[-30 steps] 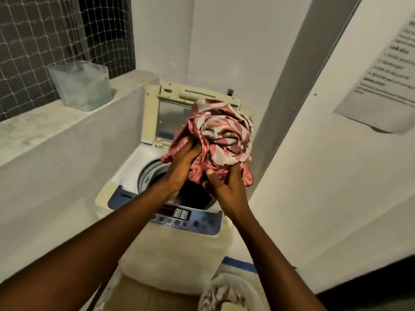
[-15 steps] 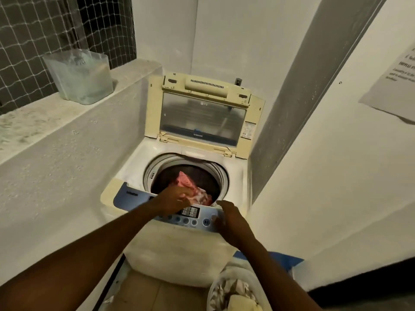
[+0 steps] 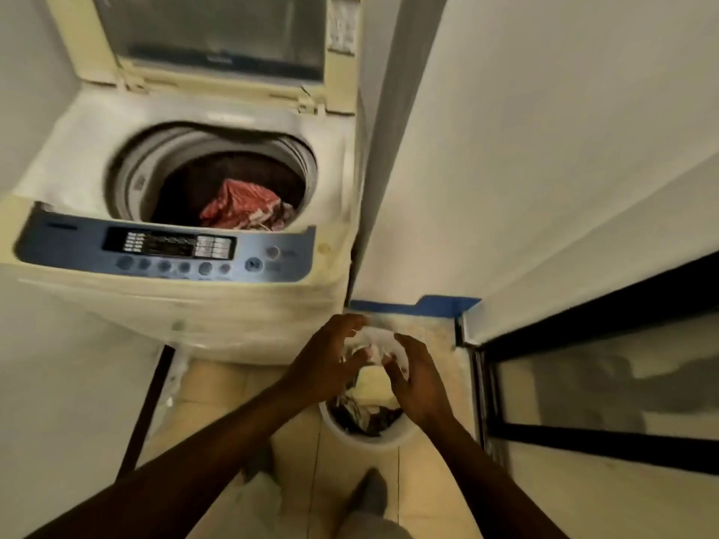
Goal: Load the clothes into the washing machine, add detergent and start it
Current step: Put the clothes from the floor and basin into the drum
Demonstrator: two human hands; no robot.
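- Down in the drum of the washing machine (image 3: 186, 305) lies the red patterned garment (image 3: 243, 206), crumpled toward the front right of the opening, its long axis running roughly left to right.
- Its lid (image 3: 210, 36) stands raised at the back, glass pane facing forward; a small sticker on the lid's right edge is too blurred to read.
- Across the machine's front runs a blue control panel (image 3: 78, 247) with a dark display and a row of round buttons; the lettering there cannot be made out.
- Below and to the right, a white laundry basket (image 3: 365, 437) sits on the tiled floor, with mixed clothes (image 3: 362, 412) inside.
- Over the basket, the left hand (image 3: 323, 367) and right hand (image 3: 420, 383) face each other, fingers spread and curved, apart from one another.
- Whether either touches the pale cloth between them cannot be told through the blur.
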